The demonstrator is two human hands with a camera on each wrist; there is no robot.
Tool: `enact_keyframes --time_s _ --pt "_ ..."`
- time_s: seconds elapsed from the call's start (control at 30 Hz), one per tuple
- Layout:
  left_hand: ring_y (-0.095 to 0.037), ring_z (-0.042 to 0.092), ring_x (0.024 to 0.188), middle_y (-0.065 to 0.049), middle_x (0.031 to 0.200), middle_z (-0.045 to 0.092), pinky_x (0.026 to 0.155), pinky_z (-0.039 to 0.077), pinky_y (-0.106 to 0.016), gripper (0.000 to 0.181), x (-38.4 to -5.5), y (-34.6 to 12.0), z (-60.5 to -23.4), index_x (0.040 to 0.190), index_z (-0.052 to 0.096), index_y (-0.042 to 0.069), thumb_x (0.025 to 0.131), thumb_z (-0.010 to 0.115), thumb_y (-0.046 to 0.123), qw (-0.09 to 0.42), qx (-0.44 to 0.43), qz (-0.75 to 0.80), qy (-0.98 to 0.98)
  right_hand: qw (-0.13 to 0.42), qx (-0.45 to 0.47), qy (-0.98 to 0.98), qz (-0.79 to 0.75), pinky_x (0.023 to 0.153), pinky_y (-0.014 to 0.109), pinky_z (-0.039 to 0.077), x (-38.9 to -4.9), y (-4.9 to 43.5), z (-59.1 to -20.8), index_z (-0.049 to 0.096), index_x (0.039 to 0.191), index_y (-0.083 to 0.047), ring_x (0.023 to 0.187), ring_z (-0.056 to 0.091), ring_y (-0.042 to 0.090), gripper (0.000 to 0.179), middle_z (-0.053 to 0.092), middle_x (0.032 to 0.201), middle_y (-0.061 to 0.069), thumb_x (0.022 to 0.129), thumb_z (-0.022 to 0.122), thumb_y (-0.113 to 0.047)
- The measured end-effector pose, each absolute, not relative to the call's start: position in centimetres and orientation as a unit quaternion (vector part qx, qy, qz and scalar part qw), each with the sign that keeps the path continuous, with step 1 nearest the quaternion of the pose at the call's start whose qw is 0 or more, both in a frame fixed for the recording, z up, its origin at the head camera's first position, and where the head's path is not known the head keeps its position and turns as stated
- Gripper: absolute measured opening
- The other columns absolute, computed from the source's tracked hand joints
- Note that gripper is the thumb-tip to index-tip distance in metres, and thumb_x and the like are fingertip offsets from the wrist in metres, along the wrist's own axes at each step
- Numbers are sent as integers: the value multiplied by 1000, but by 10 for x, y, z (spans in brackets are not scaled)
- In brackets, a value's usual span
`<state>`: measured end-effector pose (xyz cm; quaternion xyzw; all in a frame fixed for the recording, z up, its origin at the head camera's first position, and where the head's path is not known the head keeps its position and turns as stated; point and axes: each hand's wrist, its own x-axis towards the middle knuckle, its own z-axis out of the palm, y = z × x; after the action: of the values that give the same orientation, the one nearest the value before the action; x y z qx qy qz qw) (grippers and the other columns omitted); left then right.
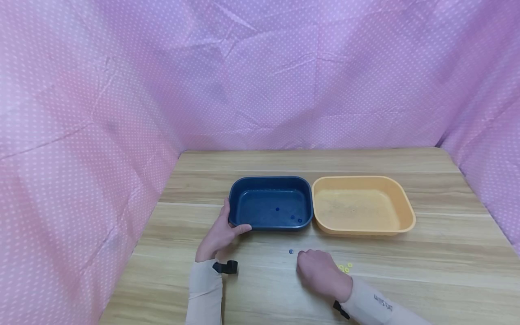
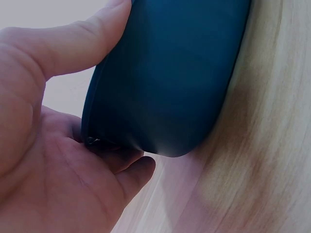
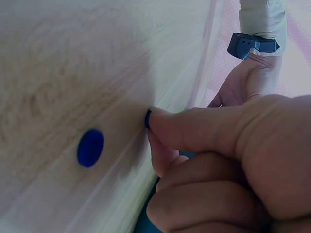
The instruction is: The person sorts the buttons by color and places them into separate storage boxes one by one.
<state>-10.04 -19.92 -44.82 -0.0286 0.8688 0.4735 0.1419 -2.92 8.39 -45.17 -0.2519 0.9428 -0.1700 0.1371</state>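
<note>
My left hand (image 1: 221, 232) holds the dark blue tub (image 1: 271, 228) at its near left corner, thumb along the front and fingers round the side. In the left wrist view the thumb lies against the tub's wall (image 2: 165, 77). Three small dark blue pieces (image 1: 277, 209) lie on the tub's floor. Just in front of the tub, my right hand (image 1: 318, 271) is low over the table. Its thumb and forefinger pinch a small blue disc (image 3: 147, 119), mostly covered by the fingertips. Another blue disc (image 1: 291, 251) lies on the table close by.
A yellow-orange tub (image 1: 363, 233) stands right beside the blue one, their rims about touching. Several small yellow rings (image 1: 346, 270) lie on the wooden table (image 1: 447, 266) behind my right wrist. Pink dotted cloth (image 1: 260, 90) hangs round the back and sides.
</note>
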Motion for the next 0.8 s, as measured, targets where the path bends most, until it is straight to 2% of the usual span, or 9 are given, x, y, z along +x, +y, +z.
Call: enact_keyframes --time_s 0.2,0.4,0.57,0.8 --pt "-35 6 147 -10 163 -2 114 13 -55 116 -100 -199 -448 155 -12 15 83 77 36 143 -28 470 871 129 -252 946 -162 44 37 44 -27 83 -453 59 72 -4 52 49 18 7 50 58 3 75 63 1" --pt "-33 6 147 -8 163 -2 115 13 -54 116 -100 -200 -449 155 -12 16 83 77 35 143 -31 472 869 135 -240 953 -126 47 38 46 -22 78 -450 59 78 -1 53 51 20 6 51 60 5 82 63 -2" --pt "-33 5 147 -8 163 -2 115 13 -54 116 -100 -200 -448 155 -12 16 84 77 35 145 -33 474 868 96 -255 959 -79 43 36 43 -12 73 -451 58 79 -1 47 45 18 6 45 54 4 84 59 -1" --pt "-34 6 147 -9 163 0 114 14 -55 116 -100 -198 -447 156 -11 15 84 77 35 147 -37 467 871 46 -273 958 -73 39 35 35 -6 72 -456 55 76 -1 43 39 18 5 39 50 2 80 58 -1"
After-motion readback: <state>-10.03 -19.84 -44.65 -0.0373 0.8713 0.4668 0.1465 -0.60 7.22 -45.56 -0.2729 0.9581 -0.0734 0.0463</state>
